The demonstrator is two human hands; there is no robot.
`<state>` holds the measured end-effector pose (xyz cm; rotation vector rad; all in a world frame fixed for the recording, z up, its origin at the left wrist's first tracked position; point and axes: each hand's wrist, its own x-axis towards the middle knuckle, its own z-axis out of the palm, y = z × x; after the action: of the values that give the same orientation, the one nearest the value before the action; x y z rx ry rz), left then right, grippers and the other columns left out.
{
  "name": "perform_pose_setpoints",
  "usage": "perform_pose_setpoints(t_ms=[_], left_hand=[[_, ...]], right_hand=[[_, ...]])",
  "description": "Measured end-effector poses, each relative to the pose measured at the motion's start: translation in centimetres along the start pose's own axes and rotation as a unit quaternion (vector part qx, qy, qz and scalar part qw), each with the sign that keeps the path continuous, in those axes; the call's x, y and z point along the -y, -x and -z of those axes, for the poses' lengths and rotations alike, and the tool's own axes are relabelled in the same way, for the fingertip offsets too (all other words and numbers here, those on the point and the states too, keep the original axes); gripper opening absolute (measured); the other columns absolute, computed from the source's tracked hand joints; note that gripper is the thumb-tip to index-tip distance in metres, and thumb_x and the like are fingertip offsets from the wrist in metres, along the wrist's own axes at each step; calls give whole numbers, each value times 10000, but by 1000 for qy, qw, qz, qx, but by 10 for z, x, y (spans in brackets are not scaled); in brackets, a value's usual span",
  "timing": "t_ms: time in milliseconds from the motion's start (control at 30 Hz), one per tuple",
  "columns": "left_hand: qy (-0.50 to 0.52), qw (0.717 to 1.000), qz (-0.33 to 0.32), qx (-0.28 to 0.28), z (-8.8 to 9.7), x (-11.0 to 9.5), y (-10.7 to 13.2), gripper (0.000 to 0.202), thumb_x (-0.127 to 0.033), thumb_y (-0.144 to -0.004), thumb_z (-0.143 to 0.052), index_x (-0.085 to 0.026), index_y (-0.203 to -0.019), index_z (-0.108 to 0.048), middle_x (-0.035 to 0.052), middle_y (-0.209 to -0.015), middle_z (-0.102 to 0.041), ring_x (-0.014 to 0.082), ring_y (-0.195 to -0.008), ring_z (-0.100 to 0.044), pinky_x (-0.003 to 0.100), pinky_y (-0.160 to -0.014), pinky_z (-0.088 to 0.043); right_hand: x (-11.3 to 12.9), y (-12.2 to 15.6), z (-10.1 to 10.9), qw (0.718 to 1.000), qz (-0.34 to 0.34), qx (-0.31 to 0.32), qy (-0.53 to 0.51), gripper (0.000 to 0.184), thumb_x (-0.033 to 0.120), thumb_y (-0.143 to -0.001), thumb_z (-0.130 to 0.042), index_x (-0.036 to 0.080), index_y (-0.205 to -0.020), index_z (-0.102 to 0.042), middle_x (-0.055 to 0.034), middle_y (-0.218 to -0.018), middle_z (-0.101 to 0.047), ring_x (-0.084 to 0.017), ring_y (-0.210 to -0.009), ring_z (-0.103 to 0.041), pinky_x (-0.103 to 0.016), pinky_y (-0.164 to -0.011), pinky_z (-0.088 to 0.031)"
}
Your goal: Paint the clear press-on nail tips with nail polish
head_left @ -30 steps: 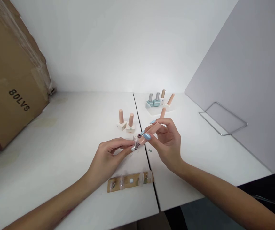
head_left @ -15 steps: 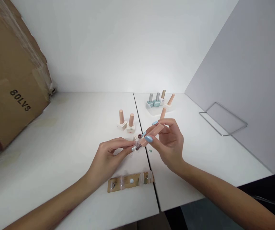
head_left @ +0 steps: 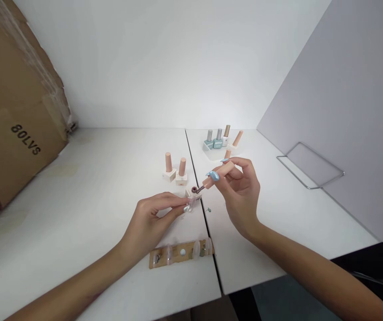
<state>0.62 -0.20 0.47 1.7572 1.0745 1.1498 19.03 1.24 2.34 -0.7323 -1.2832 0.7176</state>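
Observation:
My left hand [head_left: 153, 218] rests on the white table [head_left: 94, 187] and pinches a small clear false nail tip [head_left: 188, 206] between thumb and forefinger. My right hand [head_left: 240, 187] holds a peach polish brush cap [head_left: 218, 171] in its fingertips, tilted down to the left. The brush end [head_left: 198, 189] sits at the mouth of a small open polish bottle [head_left: 191, 193] standing just beyond the nail tip. A tan strip [head_left: 181, 253] carrying several clear nail tips lies near the table's front edge, below my hands.
Two capped peach-topped bottles [head_left: 175, 170] stand behind my left hand. More bottles [head_left: 218, 139] cluster on a clear tray further back. A cardboard box [head_left: 14, 111] leans at the left. A wire stand [head_left: 310, 167] sits by the grey panel on the right.
My right hand has lifted and drawn back to the right, taking the brush off the nail tip and up to the open bottle's mouth. My left hand has stayed put.

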Motion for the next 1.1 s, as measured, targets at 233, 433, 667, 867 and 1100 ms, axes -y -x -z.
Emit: perform_pose_setpoints(t_ms=[233, 433, 667, 867, 1100], left_hand=[[-2, 1000, -9, 15, -1, -3, -1, 202, -153, -840, -668, -291, -906, -800, 7, -826, -764, 157, -766, -685, 261, -714, -562], [-11, 1000, -14, 10, -1, -1, 1, 185, -165, -839, -670, -278, -901, -802, 26, -874, -774, 179, -799, -699, 276, -710, -573], [-21, 999, -30, 13, 0, -1, 0, 198, -155, -842, -661, -275, -913, -801, 32, -870, -773, 181, -791, -705, 271, -699, -578], [-42, 997, -60, 24, -1, 0, 1, 217, -136, -859, -643, -272, -932, -795, 29, -872, -766, 170, -794, -700, 263, -718, -571], [-61, 995, -70, 19, 0, 1, 3, 222, -119, -848, -641, -259, -925, -794, 33, -859, -763, 170, -769, -694, 253, -679, -572]], right_hand=[[-4, 6, 0, 992, 27, 118, -31, 340, 106, -771, -745, 260, -985, -530, 68, -645, -681, -148, -675, -652, -357, -739, -487], [-3, 2, 0, 999, -20, 28, 10, 252, 177, -812, -719, 256, -943, -519, 72, -632, -655, -153, -663, -640, -379, -760, -473], [1, 1, 0, 998, 22, 50, -11, 253, 178, -810, -719, 260, -950, -525, 72, -622, -660, -145, -639, -644, -361, -715, -491], [-3, 6, 0, 996, 17, 90, -1, 329, 135, -749, -768, 260, -954, -543, 74, -641, -645, -146, -670, -657, -353, -718, -529], [0, -2, -1, 999, -44, -4, 32, 240, 203, -826, -705, 253, -930, -495, 91, -613, -628, -142, -632, -657, -368, -760, -507]])
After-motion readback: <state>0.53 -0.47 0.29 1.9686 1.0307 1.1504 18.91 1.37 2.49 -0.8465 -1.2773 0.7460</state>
